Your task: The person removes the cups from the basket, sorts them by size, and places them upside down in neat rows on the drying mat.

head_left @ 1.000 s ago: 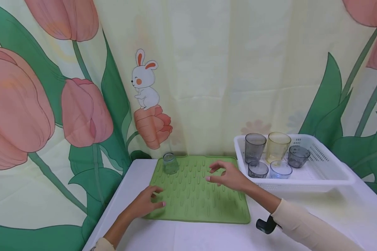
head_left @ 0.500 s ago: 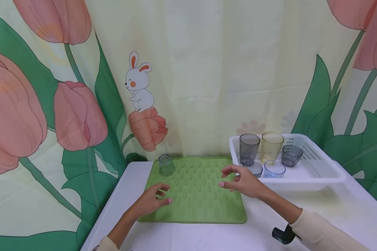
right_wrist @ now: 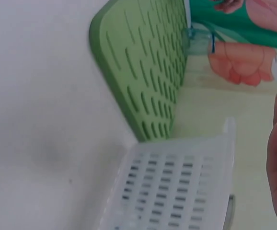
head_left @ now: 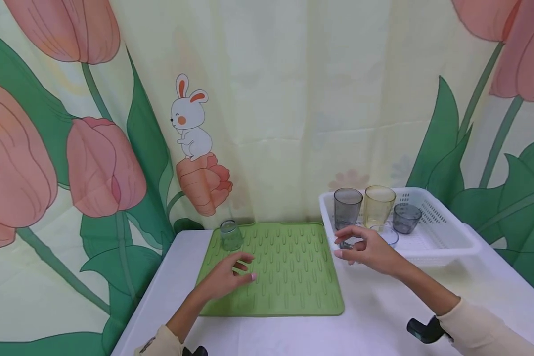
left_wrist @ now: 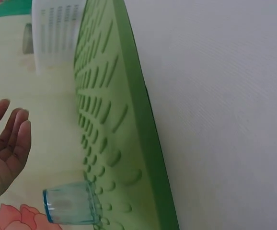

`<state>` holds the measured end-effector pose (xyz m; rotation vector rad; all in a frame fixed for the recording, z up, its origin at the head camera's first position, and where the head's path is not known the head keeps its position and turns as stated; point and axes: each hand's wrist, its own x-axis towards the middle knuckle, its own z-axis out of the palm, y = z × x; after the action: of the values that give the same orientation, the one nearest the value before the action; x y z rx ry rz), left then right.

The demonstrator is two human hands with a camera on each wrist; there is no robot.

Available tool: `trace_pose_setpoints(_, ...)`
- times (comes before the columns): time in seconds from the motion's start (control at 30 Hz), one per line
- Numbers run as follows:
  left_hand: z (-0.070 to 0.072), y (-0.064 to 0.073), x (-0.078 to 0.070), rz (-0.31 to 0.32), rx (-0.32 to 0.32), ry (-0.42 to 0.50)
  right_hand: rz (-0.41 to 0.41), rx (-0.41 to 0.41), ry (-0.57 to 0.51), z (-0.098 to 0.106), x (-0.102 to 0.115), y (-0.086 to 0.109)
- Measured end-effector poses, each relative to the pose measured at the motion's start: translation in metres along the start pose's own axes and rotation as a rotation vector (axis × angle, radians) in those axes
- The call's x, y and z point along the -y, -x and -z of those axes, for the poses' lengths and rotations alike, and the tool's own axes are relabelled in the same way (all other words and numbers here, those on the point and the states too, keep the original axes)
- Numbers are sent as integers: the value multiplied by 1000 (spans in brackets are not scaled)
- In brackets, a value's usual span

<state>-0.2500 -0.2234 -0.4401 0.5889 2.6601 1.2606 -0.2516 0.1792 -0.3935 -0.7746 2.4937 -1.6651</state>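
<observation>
Two bare hands show on my feed, and I place everything by the green mat [head_left: 293, 277]. Left of the mat I see printed tulips [head_left: 107, 165] on the curtain [head_left: 276, 148], then a rabbit [head_left: 193, 141] on a carrot [head_left: 198, 185] behind its far left corner. The left hand [head_left: 224, 278] hangs over the mat's left half, fingers loosely bent, holding nothing. Beyond it, on the mat's far left corner, stands the small greenish glass [head_left: 231, 237], narrower end up. Just past the mat's right edge, I watch the right hand [head_left: 374, 250] hover above the near left corner of the white basket [head_left: 454, 240], thumb and fingers parted, gripping nothing. In that basket, right of the mat, I make out a tall grey glass [head_left: 347, 210], a low cup mostly hidden behind the fingers, a tall yellow glass [head_left: 379, 205], a low bluish cup [head_left: 390, 236] and a low grey cup [head_left: 406, 221].
</observation>
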Motion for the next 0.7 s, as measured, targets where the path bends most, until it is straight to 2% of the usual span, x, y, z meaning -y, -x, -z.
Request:
trace_pose_setpoints(0.27,-9,-11,-9,-36,17,32,-5,-33,83,30,-11,11)
trace_pose_setpoints(0.7,-15,-23,-19,-62,41,50,-94,-112,200,89,-36,12)
